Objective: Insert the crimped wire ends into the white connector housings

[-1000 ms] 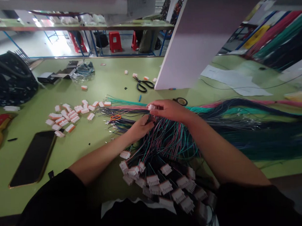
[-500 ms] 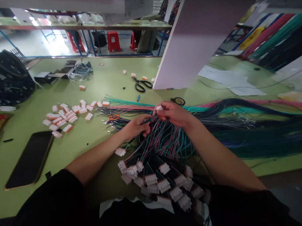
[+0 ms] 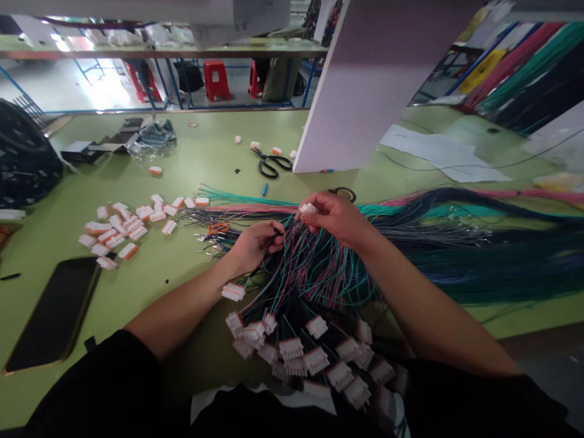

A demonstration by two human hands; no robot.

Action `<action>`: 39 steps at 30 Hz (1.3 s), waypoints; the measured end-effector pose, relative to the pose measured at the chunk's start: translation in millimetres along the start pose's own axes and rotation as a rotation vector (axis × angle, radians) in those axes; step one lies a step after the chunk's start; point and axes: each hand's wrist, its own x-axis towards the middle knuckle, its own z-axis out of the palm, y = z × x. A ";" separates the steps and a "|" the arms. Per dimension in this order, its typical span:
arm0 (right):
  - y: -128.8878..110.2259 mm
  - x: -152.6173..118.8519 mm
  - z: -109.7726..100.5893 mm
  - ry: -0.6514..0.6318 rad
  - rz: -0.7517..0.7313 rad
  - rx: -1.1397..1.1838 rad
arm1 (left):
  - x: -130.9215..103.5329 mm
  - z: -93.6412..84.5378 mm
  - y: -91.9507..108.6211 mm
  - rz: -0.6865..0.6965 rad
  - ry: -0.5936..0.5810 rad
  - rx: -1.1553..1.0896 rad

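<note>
A white connector (image 3: 308,208) is pinched between the thumb and fingers of my right hand (image 3: 334,218), with thin wires running down from it. Just to its left, my left hand (image 3: 258,245) has its fingers closed around a dark wire end, too small to make out clearly. Under both hands spreads a bundle of green, pink and dark wires (image 3: 323,269). Many wired white connectors (image 3: 316,360) hang at the near edge of the table. Loose white and orange connectors (image 3: 128,226) lie in a pile on the left.
Black scissors (image 3: 273,163) and a roll of black tape (image 3: 345,193) lie beyond my hands. A phone (image 3: 54,313) rests at the left, near a dark bag (image 3: 15,153). A white panel (image 3: 363,80) rises behind my right hand.
My left hand has moved slightly left, away from my right hand, and its fingers have curled up. My right hand still holds the connector. The view has shifted slightly.
</note>
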 end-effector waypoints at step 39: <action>10.8 -20.1 1.8 0.168 -0.051 -0.127 | 4.4 0.9 -15.0 0.193 0.127 -0.115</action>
